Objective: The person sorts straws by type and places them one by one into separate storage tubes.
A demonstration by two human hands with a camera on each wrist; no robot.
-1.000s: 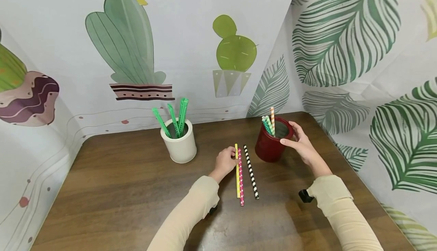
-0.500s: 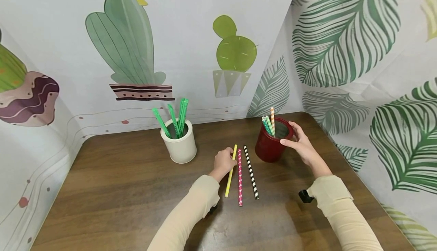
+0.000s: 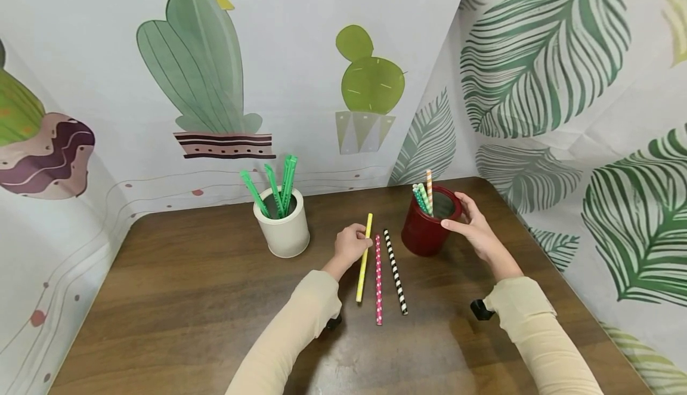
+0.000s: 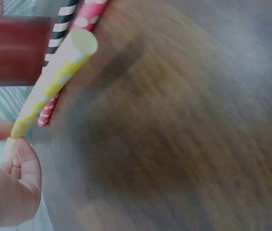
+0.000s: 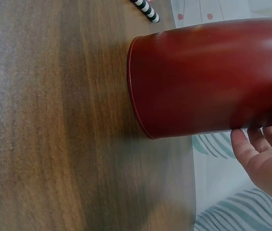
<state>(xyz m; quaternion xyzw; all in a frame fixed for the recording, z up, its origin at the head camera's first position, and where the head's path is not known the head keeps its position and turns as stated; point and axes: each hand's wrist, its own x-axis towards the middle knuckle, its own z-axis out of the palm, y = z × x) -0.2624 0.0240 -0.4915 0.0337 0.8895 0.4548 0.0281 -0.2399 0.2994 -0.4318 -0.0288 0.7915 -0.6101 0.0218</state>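
Note:
My left hand (image 3: 350, 246) pinches a yellow dotted paper straw (image 3: 362, 275) between thumb and fingers. In the left wrist view the straw (image 4: 49, 86) slants toward the camera, its shadow falling on the wood. Just right of it lie a pink dotted straw (image 3: 378, 281) and a black-and-white striped straw (image 3: 397, 278), side by side. A dark red cup (image 3: 421, 233) stands upright beyond them, with several patterned straws (image 3: 429, 186) leaning inside. My right hand (image 3: 477, 234) holds this cup at its right side, thumb at the rim; the right wrist view shows fingertips (image 5: 241, 142) against its wall.
To the left at the back stands a cream cup (image 3: 283, 238) with several green straws (image 3: 288, 177) in it. The brown wooden table (image 3: 204, 299) ends at a printed cloth backdrop (image 3: 300, 85) behind and on the right.
My left hand has drawn the yellow straw left, away from the pink one, and then raised it a little. The pink straw shifted slightly. My right hand stays at the red cup.

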